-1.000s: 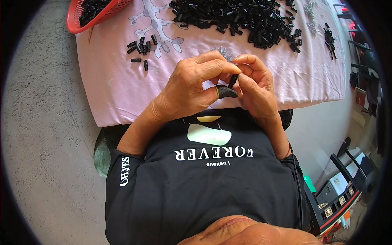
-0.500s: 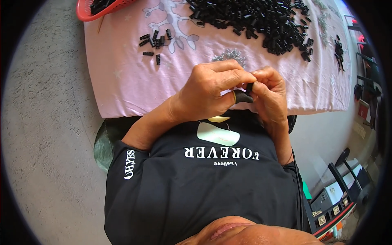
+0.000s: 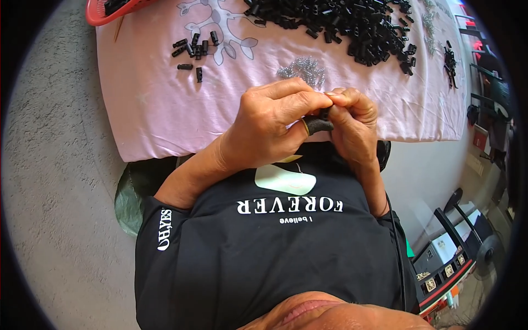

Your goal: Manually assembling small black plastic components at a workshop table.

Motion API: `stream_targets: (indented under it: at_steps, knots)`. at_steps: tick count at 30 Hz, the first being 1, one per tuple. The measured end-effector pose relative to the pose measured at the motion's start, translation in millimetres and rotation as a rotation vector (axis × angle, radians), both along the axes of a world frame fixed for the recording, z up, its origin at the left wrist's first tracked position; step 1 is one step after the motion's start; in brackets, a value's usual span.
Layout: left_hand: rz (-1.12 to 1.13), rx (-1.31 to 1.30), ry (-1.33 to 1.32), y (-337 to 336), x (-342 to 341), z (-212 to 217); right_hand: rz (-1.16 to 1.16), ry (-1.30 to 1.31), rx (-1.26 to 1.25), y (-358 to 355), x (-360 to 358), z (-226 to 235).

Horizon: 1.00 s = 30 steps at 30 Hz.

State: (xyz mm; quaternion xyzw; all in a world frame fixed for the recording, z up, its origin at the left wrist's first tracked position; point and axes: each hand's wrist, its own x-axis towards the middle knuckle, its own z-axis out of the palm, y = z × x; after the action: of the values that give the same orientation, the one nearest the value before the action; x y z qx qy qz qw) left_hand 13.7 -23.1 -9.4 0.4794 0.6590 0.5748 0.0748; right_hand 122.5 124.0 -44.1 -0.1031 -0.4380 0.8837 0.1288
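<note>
My left hand [image 3: 269, 121] and my right hand [image 3: 356, 121] meet over the near edge of a cloth-covered table. Pinched between their fingertips is a small black plastic piece [image 3: 324, 113], mostly hidden by the fingers. A dark finger cover with a yellowish rim [image 3: 318, 125] sits on my left thumb. Just beyond the hands lies a little heap of tiny silvery metal parts [image 3: 302, 71] that look like springs. Several short black cylindrical pieces [image 3: 198, 50] lie loose to the left. A large pile of similar black pieces [image 3: 357, 27] spreads over the far side.
A red plastic basket [image 3: 118, 13] holding black parts stands at the far left, with a thin stick [image 3: 118, 30] beside it. Thin black parts [image 3: 450, 66] lie near the right table edge. The pink patterned cloth [image 3: 148, 110] covers the table. A rack with boxes [image 3: 443, 256] stands at lower right.
The table and everything on it have shifted slightly left and up in the view. Both hands keep their pinch, and the black piece is now more covered by the fingers.
</note>
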Motion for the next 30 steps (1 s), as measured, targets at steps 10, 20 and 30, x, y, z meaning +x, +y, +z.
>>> stream_targets:
  at_steps: [10,20,30]
  knots:
    - [0.166,-0.180,-0.004,-15.5,-26.7,4.0,0.049,-0.048,0.040,6.8,-1.3,3.6]
    - [0.403,-0.533,0.574,-44.4,-92.8,-18.1,-0.128,0.019,-0.016,14.2,-22.8,4.9]
    - [0.484,-0.527,0.548,-57.5,-102.3,-20.1,-0.176,0.011,0.155,10.4,-22.2,-1.7]
